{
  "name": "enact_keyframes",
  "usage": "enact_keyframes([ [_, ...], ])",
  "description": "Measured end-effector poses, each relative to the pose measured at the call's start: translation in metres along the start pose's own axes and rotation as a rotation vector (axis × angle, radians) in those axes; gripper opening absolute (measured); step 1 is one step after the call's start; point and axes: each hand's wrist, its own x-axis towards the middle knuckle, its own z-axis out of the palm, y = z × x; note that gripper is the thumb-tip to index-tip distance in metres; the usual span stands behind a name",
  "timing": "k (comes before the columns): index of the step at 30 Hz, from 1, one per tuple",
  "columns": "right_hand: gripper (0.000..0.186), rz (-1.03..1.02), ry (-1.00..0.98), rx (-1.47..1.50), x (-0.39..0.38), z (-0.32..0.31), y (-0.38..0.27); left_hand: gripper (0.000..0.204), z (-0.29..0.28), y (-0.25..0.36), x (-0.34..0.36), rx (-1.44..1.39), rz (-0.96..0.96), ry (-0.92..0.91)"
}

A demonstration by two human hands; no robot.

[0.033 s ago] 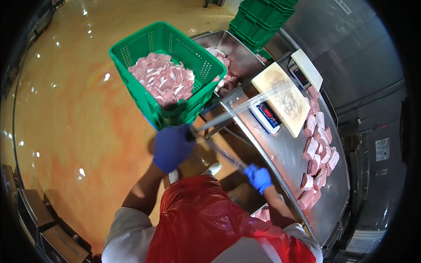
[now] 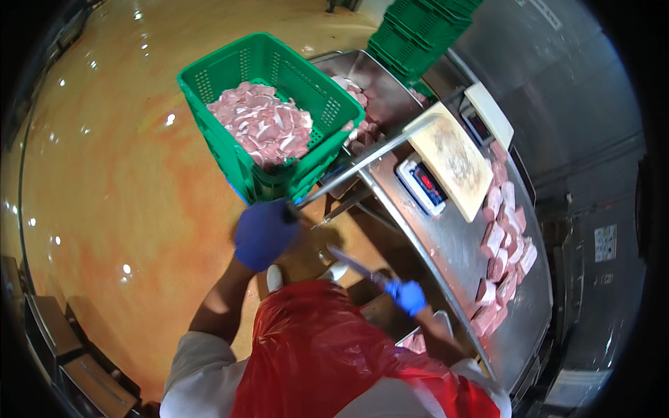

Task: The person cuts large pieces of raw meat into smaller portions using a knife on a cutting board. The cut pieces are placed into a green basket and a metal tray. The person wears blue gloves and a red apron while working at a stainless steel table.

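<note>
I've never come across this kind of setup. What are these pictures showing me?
There is no machine: a person works with two gloved hands, seen from above by a head-worn fisheye camera, so straight edges bend. The left hand grips a long, thin metal rod; the right hand holds a knife. On the metal table to the right lie pieces of meat, with a scale and a cutting board farther along. A green crate ahead holds more meat.

An open gap lies between the knife [image 2: 357, 267] and the sharpening steel [image 2: 354, 169]; the green perforated crate [image 2: 217, 145] stands ahead of the left hand [image 2: 265, 235], and the metal table [image 2: 446, 244] bounds the right hand [image 2: 409, 297].
</note>
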Motion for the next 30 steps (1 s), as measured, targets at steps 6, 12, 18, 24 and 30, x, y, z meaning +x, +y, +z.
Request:
enact_keyframes([
  [6, 0.039, 0.010, 0.541, 0.629, 0.029, -0.076, -0.132, 0.024, 0.051, -0.055, -0.097, -0.908, -0.445, -0.693],
  [12, 0.045, -0.274, 0.379, 0.253, 0.051, -0.124, -0.144, 0.024, 0.039, 0.035, -0.116, -0.805, -0.373, -0.740],
  [18, 0.051, 0.278, 1.070, 0.943, 0.083, -0.033, 0.013, 0.030, 0.047, 0.030, -0.139, -0.559, -0.267, -0.689],
  [24, 0.038, -0.440, 0.929, 0.473, 0.052, -0.048, -0.071, 0.028, 0.077, 0.071, -0.177, -0.570, -0.206, -0.578],
  [30, 0.053, -0.005, 1.173, 0.720, 0.128, -0.062, 0.059, 0.032, 0.079, 0.064, -0.195, -0.601, -0.329, -0.510],
])
